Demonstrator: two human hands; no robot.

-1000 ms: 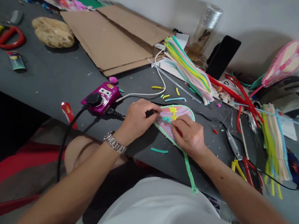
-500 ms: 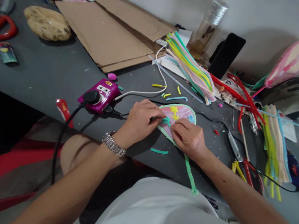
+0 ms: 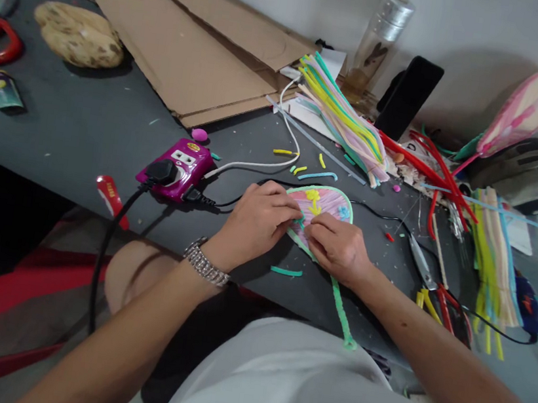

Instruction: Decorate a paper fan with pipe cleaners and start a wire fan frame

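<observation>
A pipe-cleaner fan (image 3: 336, 200) with a pale green rim and pink-lilac face lies on the table under my hands. Its green handle (image 3: 341, 313) points toward me. On the face sit a yellow flower (image 3: 313, 201) and a light blue flower (image 3: 344, 213). My left hand (image 3: 259, 217) is closed on a small teal pipe-cleaner flower (image 3: 302, 222) at the fan's left side, hiding most of it. Fingers bent in a pinch, my right hand (image 3: 339, 247) holds the lower end of the same teal piece against the fan. A loose teal pipe-cleaner piece (image 3: 286, 272) lies just in front.
A purple power strip (image 3: 178, 170) with cables stands left of my hands. Cardboard (image 3: 184, 51), a pipe-cleaner bundle (image 3: 344, 119), a bottle (image 3: 379, 44) and a phone (image 3: 409, 98) are behind. Pliers (image 3: 422, 261) and another bundle (image 3: 497, 258) lie right.
My left fingers have moved slightly right and over the teal flower, which now shows less. My right hand has barely moved. The view has shifted a little.
</observation>
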